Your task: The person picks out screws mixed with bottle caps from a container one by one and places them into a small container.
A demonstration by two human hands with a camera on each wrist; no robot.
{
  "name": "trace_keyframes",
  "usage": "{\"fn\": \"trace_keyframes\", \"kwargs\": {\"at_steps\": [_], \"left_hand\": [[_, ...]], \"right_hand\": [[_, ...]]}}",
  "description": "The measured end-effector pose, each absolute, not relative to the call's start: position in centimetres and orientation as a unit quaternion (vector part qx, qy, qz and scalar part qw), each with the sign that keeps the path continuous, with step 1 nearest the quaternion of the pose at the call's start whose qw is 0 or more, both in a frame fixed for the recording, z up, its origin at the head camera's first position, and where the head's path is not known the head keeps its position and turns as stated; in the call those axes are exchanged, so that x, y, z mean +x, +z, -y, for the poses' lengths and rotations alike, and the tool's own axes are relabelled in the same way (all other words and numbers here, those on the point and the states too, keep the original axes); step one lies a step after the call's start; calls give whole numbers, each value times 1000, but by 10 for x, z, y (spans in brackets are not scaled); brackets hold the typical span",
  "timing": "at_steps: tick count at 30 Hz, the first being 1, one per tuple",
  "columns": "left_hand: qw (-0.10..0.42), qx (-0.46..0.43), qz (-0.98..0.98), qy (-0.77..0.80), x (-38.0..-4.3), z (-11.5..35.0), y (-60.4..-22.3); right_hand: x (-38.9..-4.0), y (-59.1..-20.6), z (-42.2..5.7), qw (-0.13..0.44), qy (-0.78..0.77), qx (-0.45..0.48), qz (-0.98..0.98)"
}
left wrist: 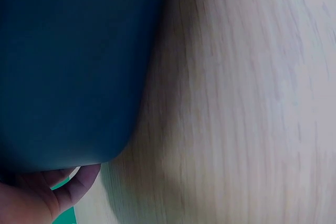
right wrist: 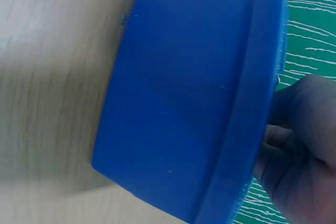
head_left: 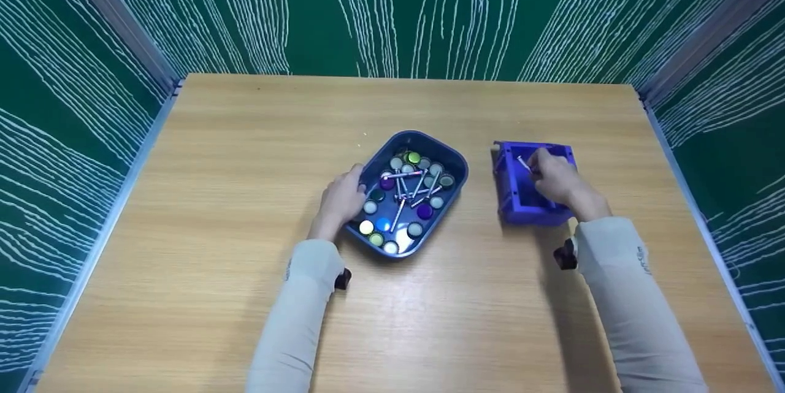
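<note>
My left hand grips the left side of a dark blue tub, its fingers against the outer wall in the left wrist view. Inside the tub lie several long silver screws and many round bottle caps in purple, green, blue, yellow and grey. Over the opening of a purple-blue bin, my right hand pinches one silver screw. The right wrist view shows the bin's outer wall, which hides the screw and part of the fingers.
Both containers stand on a wooden table, with a gap between them. Green panels with white streaks rise behind the table and along both sides. Tiny white specks lie behind the tub.
</note>
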State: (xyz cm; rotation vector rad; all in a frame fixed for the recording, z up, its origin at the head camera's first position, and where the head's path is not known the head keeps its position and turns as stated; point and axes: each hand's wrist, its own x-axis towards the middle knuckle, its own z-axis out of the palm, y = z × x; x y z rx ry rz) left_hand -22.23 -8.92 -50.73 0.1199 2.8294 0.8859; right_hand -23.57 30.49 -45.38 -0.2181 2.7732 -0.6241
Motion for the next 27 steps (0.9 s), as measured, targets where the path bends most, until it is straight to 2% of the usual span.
{"fn": "trace_keyframes", "kwargs": {"at_steps": [3, 10, 27], "left_hand": [[87, 39, -949, 300, -222, 89, -508], [87, 41, -950, 297, -221, 89, -509], [89, 38, -948, 303, -222, 90, -507]], "right_hand": [[-236, -457, -306, 158, -210, -67, -963], [-235, -465, -314, 131, -156, -81, -976], [-235, -435, -293, 163, -218, -52, -961]]}}
